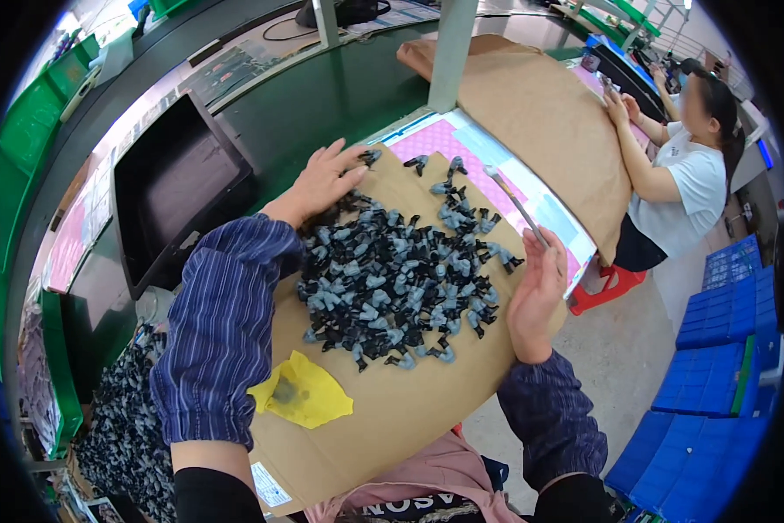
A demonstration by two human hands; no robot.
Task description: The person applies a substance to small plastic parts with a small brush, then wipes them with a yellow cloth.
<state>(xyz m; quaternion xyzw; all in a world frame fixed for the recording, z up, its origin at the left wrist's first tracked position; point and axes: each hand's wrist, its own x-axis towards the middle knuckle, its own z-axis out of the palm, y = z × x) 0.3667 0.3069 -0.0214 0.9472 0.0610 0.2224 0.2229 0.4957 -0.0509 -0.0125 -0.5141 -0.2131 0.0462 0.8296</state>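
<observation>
Dozens of small black-and-grey plastic parts heaped on a brown cardboard sheet, too many and too tangled to count; a few strays lie apart at the far edge near the pink patterned sheet. Left hand lies flat, fingers spread, palm down on the far-left rim of the pile, gripping nothing that can be seen. Right hand stands at the right edge of the cardboard, fingers loosely curled round one thin metal rod that slants up and away over the pile's right side. One yellow crumpled bag sits on the cardboard near the left sleeve, apart from the heap. One white label on the cardboard's near corner. One black tray stands left of the left forearm on the green table. One pale upright post rises behind the pile. Second brown cardboard sheet lies further along the bench. One co-worker in a white shirt sits at it, on a red stool. Stacked blue crates on the floor at right; green bins at far left
</observation>
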